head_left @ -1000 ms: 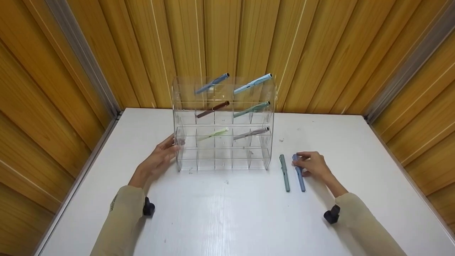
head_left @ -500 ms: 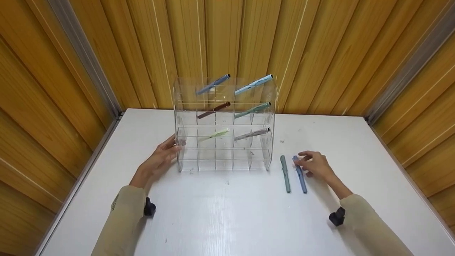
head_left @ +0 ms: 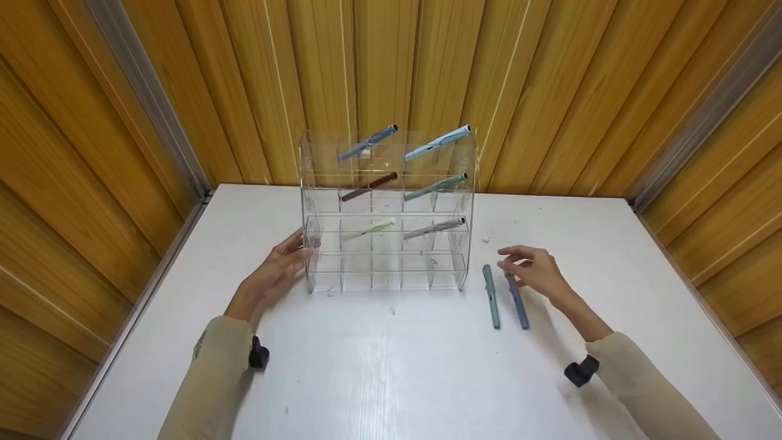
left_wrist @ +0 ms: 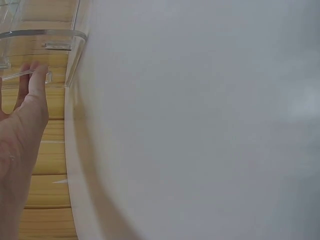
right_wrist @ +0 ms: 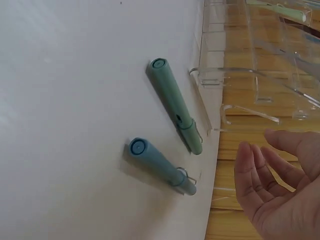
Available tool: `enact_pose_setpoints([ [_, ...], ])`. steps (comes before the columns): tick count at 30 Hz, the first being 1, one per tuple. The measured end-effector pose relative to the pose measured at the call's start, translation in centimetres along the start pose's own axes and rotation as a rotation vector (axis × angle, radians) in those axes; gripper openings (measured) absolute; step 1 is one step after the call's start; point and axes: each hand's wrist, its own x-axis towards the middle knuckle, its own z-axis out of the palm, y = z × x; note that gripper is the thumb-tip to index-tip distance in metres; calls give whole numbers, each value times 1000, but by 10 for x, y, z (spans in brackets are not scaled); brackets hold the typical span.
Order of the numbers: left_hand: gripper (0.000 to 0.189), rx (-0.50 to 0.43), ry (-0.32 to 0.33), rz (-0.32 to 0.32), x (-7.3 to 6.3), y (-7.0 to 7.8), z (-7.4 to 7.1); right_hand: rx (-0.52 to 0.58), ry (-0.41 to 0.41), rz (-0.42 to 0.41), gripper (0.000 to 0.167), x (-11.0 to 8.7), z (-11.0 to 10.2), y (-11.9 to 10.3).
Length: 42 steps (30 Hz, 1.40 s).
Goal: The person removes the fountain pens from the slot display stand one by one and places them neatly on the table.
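A slim, capped blue pen (head_left: 518,304) is laid flat on the white tabletop (head_left: 379,373), between the clear rack (head_left: 387,254) and the tabletop's right edge. Its clip end is pointed toward the back edge, and a round, recessed end cap is shown in the right wrist view. Just beside it, on the rack's side, a grey-green pen (head_left: 491,297) is laid almost parallel, clip end likewise toward the back edge.

The rack is stood upright near the back edge. Six pens are held aslant in it, two to a tier: a slate-blue pen (head_left: 368,143) and a light blue pen (head_left: 437,143) at the top, a dark red pen (head_left: 369,187) and a green pen (head_left: 435,187) below, then a pale yellow-green pen (head_left: 370,228) and a greyish-mauve pen (head_left: 435,228).

Of the hands, the right hand (head_left: 535,273) is held over the blue pen's clip end, fingers loosely bent and thumb apart; contact seems unlikely, though the fingertips partly hide the pen. The left hand (head_left: 273,272) is rested against the rack's left side, fingers extended and spread.
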Motion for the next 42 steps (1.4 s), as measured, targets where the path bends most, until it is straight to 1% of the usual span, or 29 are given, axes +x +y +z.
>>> enact_pose_setpoints([
  [7, 76, 14, 0, -5, -1, -3, -2, 91, -37, -52, 41, -4, 12, -22],
  [10, 76, 17, 2, -12, -1, -4, -2, 136, -37, -77, 41, -3, 17, -30],
  [13, 75, 10, 15, -21, 0, -4, -3, 186, -23, -104, 41, -1, 22, -38],
  [19, 78, -47, 37, -29, 0, -2, -2, 289, 8, -144, 45, 7, 34, -51],
  [24, 79, -52, 22, -22, -2, -2, -2, 369, 41, -154, 48, 13, 42, -61],
  [29, 79, -34, 5, -12, 0, -1, -1, 400, 77, -147, 50, 15, 44, -70],
  [33, 81, -30, 18, -26, 1, -1, 0, 413, 95, -150, 49, 17, 46, -73],
  [39, 81, -19, 29, -44, 1, 0, 0, 419, 78, -155, 50, 19, 53, -77],
  [42, 81, -23, 32, -45, 0, -1, 0, 453, 70, -165, 50, 22, 60, -79],
])
